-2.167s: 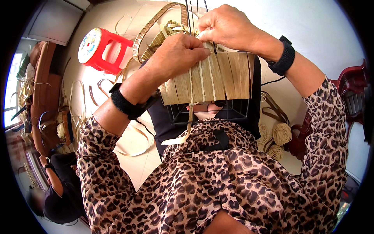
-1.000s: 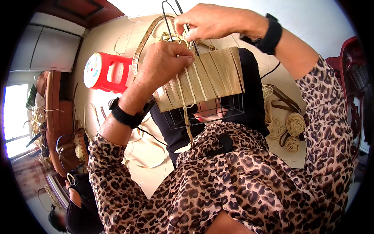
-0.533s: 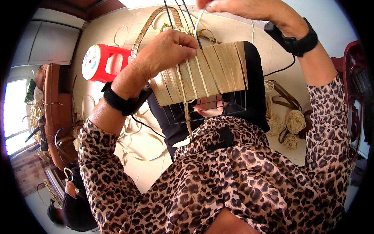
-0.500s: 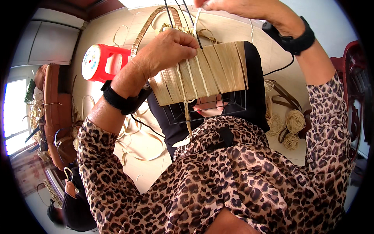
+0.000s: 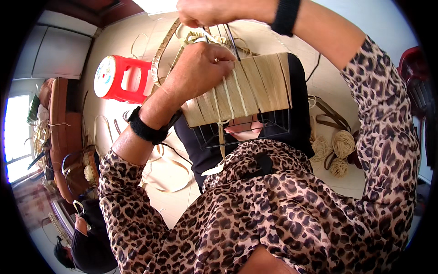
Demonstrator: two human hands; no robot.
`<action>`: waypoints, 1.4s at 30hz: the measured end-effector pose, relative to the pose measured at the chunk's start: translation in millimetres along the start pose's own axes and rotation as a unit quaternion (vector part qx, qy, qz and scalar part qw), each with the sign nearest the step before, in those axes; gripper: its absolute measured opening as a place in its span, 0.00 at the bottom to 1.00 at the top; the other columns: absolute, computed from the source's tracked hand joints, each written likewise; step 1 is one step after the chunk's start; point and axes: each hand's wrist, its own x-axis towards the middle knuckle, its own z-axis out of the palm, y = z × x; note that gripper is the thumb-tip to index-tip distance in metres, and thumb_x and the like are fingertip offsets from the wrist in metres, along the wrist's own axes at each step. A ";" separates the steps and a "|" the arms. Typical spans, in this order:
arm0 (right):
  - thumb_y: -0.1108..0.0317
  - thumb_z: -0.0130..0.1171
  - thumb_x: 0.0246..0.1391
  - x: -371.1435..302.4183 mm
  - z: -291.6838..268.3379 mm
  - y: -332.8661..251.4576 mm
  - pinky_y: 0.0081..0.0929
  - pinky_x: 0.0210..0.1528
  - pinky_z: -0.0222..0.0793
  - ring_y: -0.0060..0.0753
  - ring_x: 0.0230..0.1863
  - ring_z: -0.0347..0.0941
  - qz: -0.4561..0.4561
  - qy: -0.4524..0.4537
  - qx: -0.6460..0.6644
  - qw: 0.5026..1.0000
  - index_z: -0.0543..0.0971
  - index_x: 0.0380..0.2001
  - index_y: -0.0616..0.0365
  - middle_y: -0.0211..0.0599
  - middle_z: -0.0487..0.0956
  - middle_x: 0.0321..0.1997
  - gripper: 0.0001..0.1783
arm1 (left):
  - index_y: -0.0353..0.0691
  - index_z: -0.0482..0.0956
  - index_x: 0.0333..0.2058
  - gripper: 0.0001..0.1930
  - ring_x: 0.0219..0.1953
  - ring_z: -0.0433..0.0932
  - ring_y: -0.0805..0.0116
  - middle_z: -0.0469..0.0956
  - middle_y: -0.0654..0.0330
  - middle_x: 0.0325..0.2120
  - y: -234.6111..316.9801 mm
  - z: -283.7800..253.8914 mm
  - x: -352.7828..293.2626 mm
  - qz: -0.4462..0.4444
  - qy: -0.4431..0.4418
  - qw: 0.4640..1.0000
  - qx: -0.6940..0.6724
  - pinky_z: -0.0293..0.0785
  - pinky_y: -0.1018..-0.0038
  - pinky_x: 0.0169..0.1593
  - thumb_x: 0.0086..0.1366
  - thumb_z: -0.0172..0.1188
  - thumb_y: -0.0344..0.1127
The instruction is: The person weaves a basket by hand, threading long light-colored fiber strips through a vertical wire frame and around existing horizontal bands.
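Left grip (image 5: 205, 66) pressed together at upper edge of strip-wrapped panel (image 5: 270, 84); pinched thing hidden. Right grip (image 5: 197, 22) above, seemingly pinching pale cord (image 5: 241, 92). Panel sits over lap (image 5: 299, 91). Step looks like lacing cord across panel; next pull calls for even tension.

no readable lettering or numbers
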 end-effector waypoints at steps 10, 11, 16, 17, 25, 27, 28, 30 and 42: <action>0.73 0.52 0.30 -8.7 -15.9 3.4 0.44 0.30 0.67 0.48 0.25 0.71 0.024 -0.054 0.109 0.992 0.78 0.17 0.61 0.47 0.75 0.20 0.07 | 0.35 0.78 0.32 0.08 0.31 0.76 0.71 0.78 0.59 0.29 -13.8 -0.1 -7.4 0.061 0.032 0.997 -0.028 0.70 0.77 0.37 0.53 0.56 0.30; 0.73 0.52 0.30 -11.3 -12.2 6.2 0.46 0.30 0.66 0.49 0.26 0.71 0.050 -0.023 0.070 0.996 0.78 0.17 0.61 0.48 0.75 0.21 0.07 | 0.35 0.78 0.32 0.08 0.31 0.76 0.72 0.78 0.60 0.28 -12.4 -1.5 -8.0 0.058 0.031 0.997 -0.034 0.70 0.78 0.37 0.53 0.55 0.30; 0.71 0.53 0.32 -14.1 -6.3 9.6 0.48 0.36 0.66 0.50 0.28 0.73 0.072 -0.069 0.040 0.994 0.79 0.19 0.60 0.48 0.76 0.22 0.07 | 0.34 0.77 0.31 0.06 0.31 0.77 0.71 0.77 0.58 0.28 -8.9 4.9 -6.5 0.079 0.032 0.995 -0.048 0.71 0.78 0.36 0.53 0.55 0.27; 0.71 0.53 0.32 -9.8 5.8 9.5 0.47 0.34 0.66 0.49 0.27 0.73 0.040 -0.043 0.015 0.998 0.79 0.18 0.60 0.48 0.76 0.21 0.07 | 0.33 0.76 0.31 0.07 0.30 0.76 0.70 0.77 0.58 0.28 -6.3 4.0 -6.2 0.076 0.031 0.996 -0.026 0.71 0.77 0.35 0.53 0.55 0.27; 0.67 0.54 0.35 -24.7 6.1 19.1 0.33 0.30 0.68 0.40 0.25 0.73 0.017 0.086 0.136 0.987 0.79 0.22 0.60 0.46 0.76 0.21 0.10 | 0.38 0.78 0.35 0.08 0.20 0.69 0.82 0.73 0.67 0.17 0.1 -10.5 -8.9 -0.088 -0.043 0.990 -0.102 0.68 0.81 0.24 0.56 0.56 0.31; 0.63 0.56 0.45 -36.7 19.8 61.5 0.27 0.28 0.71 0.27 0.28 0.75 0.023 0.275 0.282 0.919 0.78 0.30 0.58 0.36 0.77 0.28 0.11 | 0.39 0.78 0.34 0.07 0.19 0.66 0.83 0.71 0.70 0.16 14.4 -12.9 -5.7 -0.149 -0.054 0.981 -0.110 0.64 0.84 0.23 0.57 0.56 0.32; 0.63 0.56 0.45 -52.3 15.4 52.6 0.27 0.28 0.71 0.27 0.28 0.75 0.032 0.270 0.285 0.919 0.78 0.30 0.58 0.36 0.77 0.28 0.11 | 0.39 0.78 0.33 0.07 0.19 0.66 0.83 0.71 0.70 0.16 9.8 -16.9 -8.5 -0.170 -0.048 0.979 -0.101 0.64 0.84 0.23 0.57 0.55 0.32; 0.64 0.55 0.44 -112.2 1.2 35.7 0.28 0.29 0.68 0.37 0.25 0.74 0.192 0.261 0.239 0.915 0.79 0.29 0.62 0.44 0.77 0.24 0.12 | 0.38 0.77 0.31 0.07 0.19 0.64 0.84 0.69 0.71 0.16 3.7 -24.5 -13.9 -0.169 -0.067 0.981 -0.072 0.61 0.85 0.25 0.57 0.53 0.32; 0.62 0.54 0.47 -356.6 106.0 -1.0 0.23 0.30 0.66 0.28 0.24 0.71 0.645 0.165 0.203 0.718 0.78 0.29 0.60 0.37 0.77 0.23 0.12 | 0.35 0.68 0.24 0.04 0.23 0.57 0.84 0.62 0.73 0.18 11.5 -56.6 -20.5 -0.193 -0.143 0.966 -0.096 0.52 0.85 0.27 0.56 0.48 0.28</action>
